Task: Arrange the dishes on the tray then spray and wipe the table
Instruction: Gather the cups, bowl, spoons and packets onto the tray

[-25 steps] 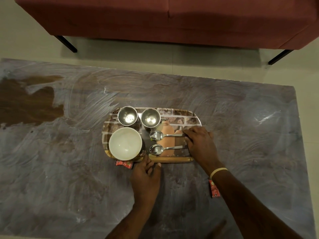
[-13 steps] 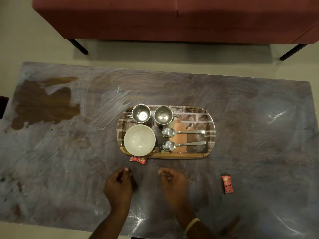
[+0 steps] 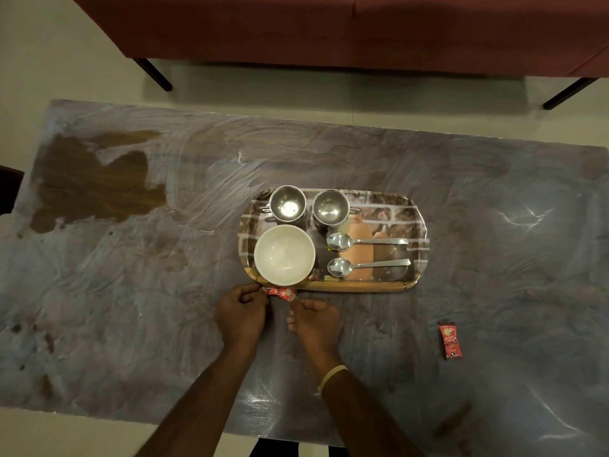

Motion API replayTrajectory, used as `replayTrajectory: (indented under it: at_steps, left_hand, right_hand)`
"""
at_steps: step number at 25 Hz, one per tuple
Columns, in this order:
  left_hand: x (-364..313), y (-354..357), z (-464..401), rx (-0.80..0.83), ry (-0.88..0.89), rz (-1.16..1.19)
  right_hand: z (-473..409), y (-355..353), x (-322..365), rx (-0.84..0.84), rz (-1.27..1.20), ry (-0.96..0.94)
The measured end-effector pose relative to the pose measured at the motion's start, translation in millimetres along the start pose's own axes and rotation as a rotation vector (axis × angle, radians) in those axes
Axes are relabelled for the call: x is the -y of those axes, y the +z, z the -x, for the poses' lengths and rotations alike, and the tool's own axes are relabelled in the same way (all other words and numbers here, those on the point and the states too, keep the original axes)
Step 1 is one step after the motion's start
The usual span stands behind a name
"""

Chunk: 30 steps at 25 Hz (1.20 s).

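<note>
A patterned tray (image 3: 418,215) sits in the middle of the smeared table (image 3: 131,291). On it stand a white bowl (image 3: 284,254), two steel cups (image 3: 287,204) (image 3: 330,207) and two spoons (image 3: 365,241) (image 3: 367,265). A small red sachet (image 3: 281,293) lies at the tray's near edge. My left hand (image 3: 240,313) pinches its left end. My right hand (image 3: 314,321) has its fingertips at the sachet's right end. A second red sachet (image 3: 450,340) lies alone on the table to the right.
A red sofa (image 3: 329,28) on black legs stands beyond the table's far edge. A brown unsmeared patch (image 3: 92,183) marks the table's left part. The near table edge runs just below my forearms.
Both hands left the tray, pulled back toward me, then moved forward again to the red sachet at the tray's near edge. The view has shifted, showing more of the table's left.
</note>
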<state>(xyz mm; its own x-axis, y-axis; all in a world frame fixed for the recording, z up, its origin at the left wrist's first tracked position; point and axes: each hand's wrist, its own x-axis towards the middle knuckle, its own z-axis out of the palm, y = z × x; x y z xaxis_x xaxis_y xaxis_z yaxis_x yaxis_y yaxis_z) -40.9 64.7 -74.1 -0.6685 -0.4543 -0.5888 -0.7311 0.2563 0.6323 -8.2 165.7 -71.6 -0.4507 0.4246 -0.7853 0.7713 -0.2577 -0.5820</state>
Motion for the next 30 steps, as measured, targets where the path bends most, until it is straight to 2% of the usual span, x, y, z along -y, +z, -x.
replayTrajectory:
  at_steps: [7,13,19,23,30]
  left_hand:
    - [15,-7,11,0.139,-0.166,0.119]
    - [-5,13,82,0.285,-0.45,0.277]
    - [-64,92,117,0.446,-0.396,0.339]
    - [-101,130,107,0.431,-0.401,0.449]
    - [-121,172,75,0.31,-0.493,0.512]
  right_hand:
    - [6,-11,-14,-0.014,0.058,-0.026]
    - [20,-79,-1,-0.101,0.173,-0.167]
    - [-31,-141,79,-0.084,0.248,-0.499]
    - [-85,-149,130,-0.041,0.385,-0.627]
    - [-147,-128,159,0.073,0.501,-0.616]
